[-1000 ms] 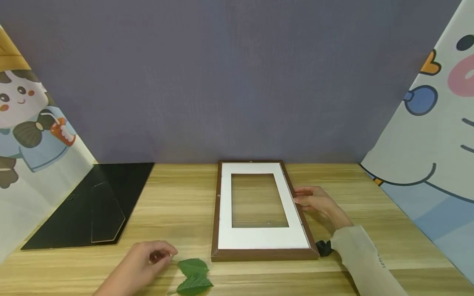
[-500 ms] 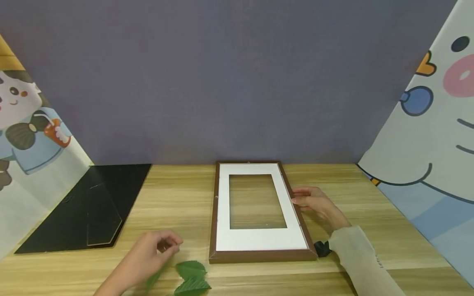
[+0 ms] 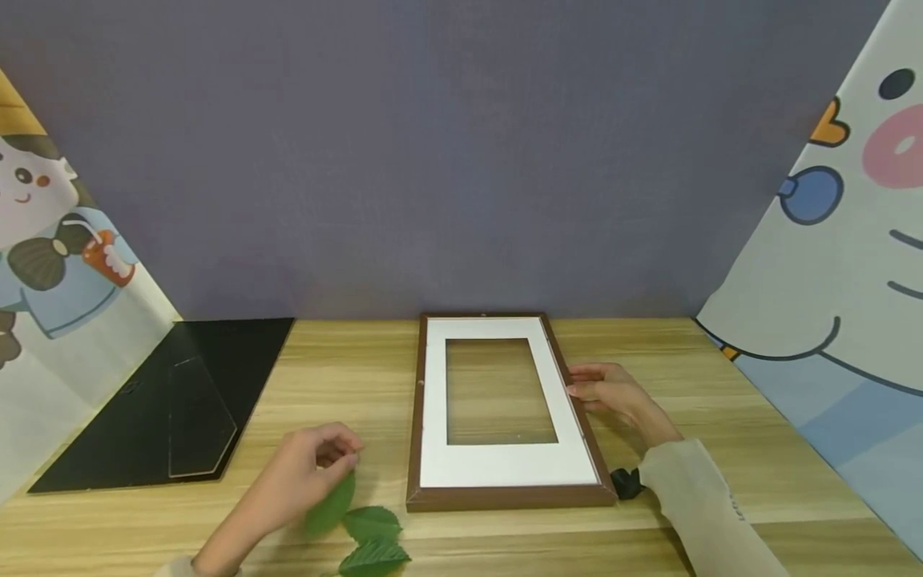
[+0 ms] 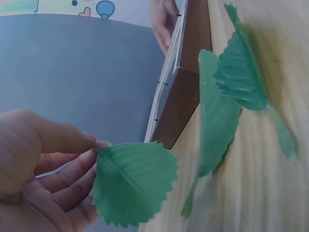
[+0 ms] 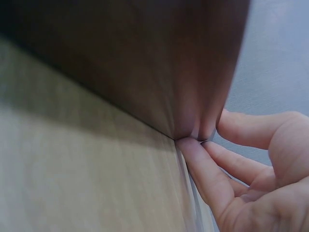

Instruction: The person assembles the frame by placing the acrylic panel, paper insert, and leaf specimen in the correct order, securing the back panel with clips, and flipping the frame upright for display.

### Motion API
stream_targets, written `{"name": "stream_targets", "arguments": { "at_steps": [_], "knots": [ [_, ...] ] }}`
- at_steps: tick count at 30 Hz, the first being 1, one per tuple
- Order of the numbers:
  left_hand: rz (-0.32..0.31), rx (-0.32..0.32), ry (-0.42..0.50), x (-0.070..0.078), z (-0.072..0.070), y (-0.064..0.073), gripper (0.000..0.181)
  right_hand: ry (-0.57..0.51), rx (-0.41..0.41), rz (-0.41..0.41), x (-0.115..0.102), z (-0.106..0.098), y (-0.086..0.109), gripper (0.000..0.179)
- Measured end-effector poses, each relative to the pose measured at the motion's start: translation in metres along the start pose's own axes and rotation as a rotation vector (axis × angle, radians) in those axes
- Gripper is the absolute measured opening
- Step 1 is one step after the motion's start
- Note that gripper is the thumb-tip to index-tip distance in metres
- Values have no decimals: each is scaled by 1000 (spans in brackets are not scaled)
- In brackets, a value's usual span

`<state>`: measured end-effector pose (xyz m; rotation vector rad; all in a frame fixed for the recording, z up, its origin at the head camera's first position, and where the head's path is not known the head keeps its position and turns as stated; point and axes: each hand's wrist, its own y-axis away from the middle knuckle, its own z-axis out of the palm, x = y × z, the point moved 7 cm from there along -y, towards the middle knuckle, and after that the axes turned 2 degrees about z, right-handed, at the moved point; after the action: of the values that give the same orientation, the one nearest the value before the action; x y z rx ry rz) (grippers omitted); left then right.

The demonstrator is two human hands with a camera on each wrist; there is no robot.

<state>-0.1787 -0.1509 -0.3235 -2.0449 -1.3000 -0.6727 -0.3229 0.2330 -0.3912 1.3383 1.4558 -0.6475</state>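
Note:
My left hand (image 3: 306, 477) pinches a green leaf (image 4: 133, 183) with toothed edges by its stem end, between thumb and fingertips. In the head view the held leaf (image 3: 332, 506) hangs below the fingers, above the wooden table. Just in front lie two more green leaves, one leaf (image 3: 372, 523) behind the other leaf (image 3: 375, 557). To their right a brown picture frame (image 3: 512, 498) lies flat, with a white mat (image 3: 505, 466) around a rectangular window. My right hand (image 3: 613, 394) grips the frame's right side, thumb at the top edge and fingers against the side (image 5: 207, 169).
A black backing board (image 3: 130, 437) with a stand flap (image 3: 202, 421) lies at the left on the wooden table (image 3: 346, 361). A small black object (image 3: 627, 483) sits by the frame's near right corner. A grey wall (image 3: 461, 160) rises behind; cartoon-printed panels flank both sides.
My left hand has moved forward and slightly right from beside the two lying leaves, and the pinched leaf now shows below its fingers. The right hand still holds the frame in place.

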Motion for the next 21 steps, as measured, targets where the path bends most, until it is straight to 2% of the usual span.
{"name": "stream_targets", "arguments": {
  "at_steps": [8,21],
  "knots": [
    [50,30,6,5,-1,-10,14,-18,-3,-7,0,0,0,58],
    [23,62,37,6,0,-24,7,-11,11,16,3,-1,0,57]
  ]
}}
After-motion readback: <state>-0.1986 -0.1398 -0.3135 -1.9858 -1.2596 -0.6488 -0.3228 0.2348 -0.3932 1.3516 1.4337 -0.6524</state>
